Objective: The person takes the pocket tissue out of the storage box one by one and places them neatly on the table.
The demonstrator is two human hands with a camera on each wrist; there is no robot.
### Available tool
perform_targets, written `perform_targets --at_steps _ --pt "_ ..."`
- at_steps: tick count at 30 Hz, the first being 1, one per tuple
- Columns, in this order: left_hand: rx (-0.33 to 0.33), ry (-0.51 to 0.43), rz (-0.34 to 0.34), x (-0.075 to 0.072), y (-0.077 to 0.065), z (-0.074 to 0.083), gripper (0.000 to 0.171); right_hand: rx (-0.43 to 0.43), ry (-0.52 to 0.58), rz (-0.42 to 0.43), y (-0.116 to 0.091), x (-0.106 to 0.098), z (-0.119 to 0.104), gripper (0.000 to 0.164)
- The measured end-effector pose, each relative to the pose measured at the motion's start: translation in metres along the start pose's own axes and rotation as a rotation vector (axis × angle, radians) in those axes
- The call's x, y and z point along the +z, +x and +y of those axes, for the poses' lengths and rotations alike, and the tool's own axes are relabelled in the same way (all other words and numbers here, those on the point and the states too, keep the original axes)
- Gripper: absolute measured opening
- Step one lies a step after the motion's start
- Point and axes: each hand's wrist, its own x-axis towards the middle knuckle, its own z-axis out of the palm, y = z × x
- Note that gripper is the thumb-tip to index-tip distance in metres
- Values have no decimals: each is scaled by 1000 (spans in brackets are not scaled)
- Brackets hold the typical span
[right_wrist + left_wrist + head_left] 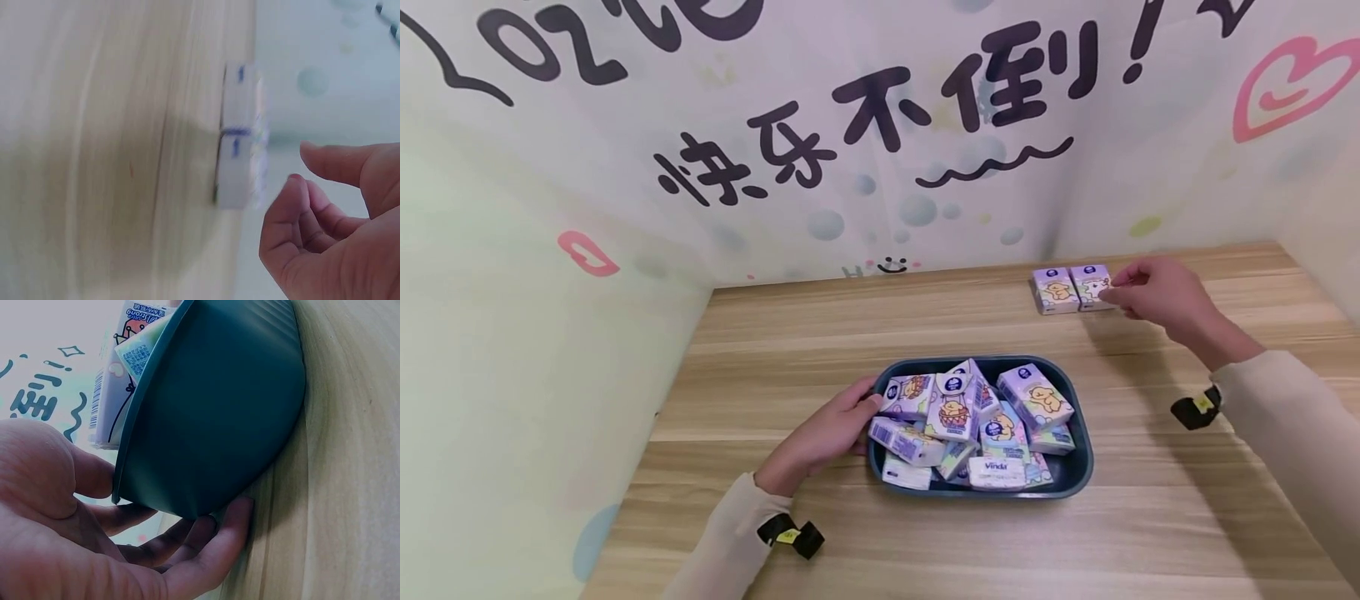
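Note:
A dark teal plastic basin stands on the table, heaped with small tissue packs printed with cartoon animals. My left hand grips its left end, with the thumb at the rim and the fingers against the outer wall. At the back right, two purple tissue packs, a left one and a right one, lie side by side. Beside the right pack is my right hand, fingers bent and thumb apart from them; in the right wrist view nothing lies between them.
The wood-grain table ends at the back against a white printed cloth with black lettering. Pale walls of cloth rise at the left and right. A black strap device sits on the right wrist, another on the left.

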Motion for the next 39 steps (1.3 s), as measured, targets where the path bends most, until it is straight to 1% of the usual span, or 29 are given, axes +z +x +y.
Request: perform_targets --at_steps 7,14,17,20,24,27,32,35,39 --pt "11 -1 -9 0 0 1 52 -97 -52 -126 -35 13 -26 39" --pt "2 2 5 0 -2 2 52 -214 -93 -226 -66 32 -50 26" --pt "4 2 -2 0 -2 3 52 -238 -98 -271 -76 39 -58 27" --pt "6 -3 -8 0 -1 2 53 -253 -116 -294 -83 46 -66 30" --pt "7 -11 -8 1 1 2 53 -293 -175 -285 -91 55 -73 33" --pt "7 -9 -6 0 2 0 53 -321 -234 -257 -95 62 -76 36" --pt "11 -1 1 0 3 -1 53 -344 -327 -200 -101 69 -82 43" --pt "7 5 2 0 3 -2 53 -343 -375 -198 -104 72 -84 47" --pt "8 14 0 -1 3 -2 53 -330 -424 -217 -107 76 -88 52"
